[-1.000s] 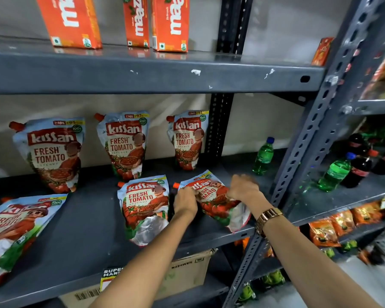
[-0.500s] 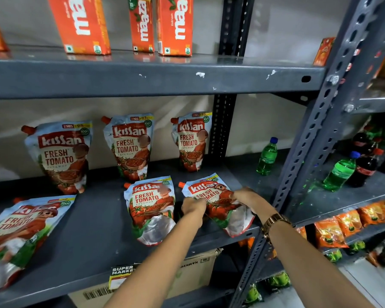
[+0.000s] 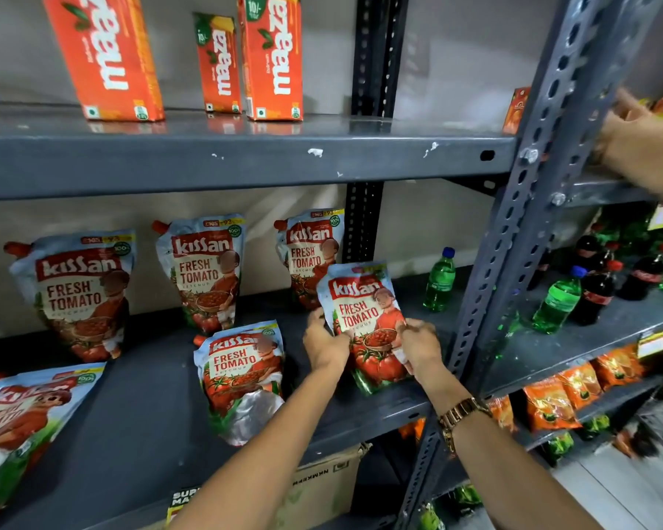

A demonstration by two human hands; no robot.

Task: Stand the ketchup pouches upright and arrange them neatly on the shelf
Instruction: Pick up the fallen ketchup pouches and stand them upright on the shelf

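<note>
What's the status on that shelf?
Both hands, left hand and right hand, gripping one ketchup pouch, nearly upright. Two pouches lying flat. Nothing blocking.

Both hands on one glossy red-and-silver ketchup pouch [image 3: 364,319], held upright on the grey metal shelf [image 3: 138,407]: left hand [image 3: 324,344] grips its left edge, right hand [image 3: 418,348] its right. Three pouches [image 3: 203,269] lean against the back wall.

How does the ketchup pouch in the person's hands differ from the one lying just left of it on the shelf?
The held pouch is raised nearly upright, gripped at its lower sides by the left hand and right hand; the lying pouch lies back on the shelf, untouched. The held pouch hides part of a standing back-row pouch; the lying pouch covers none. Both carry the same Kissan Fresh Tomato print.
</note>
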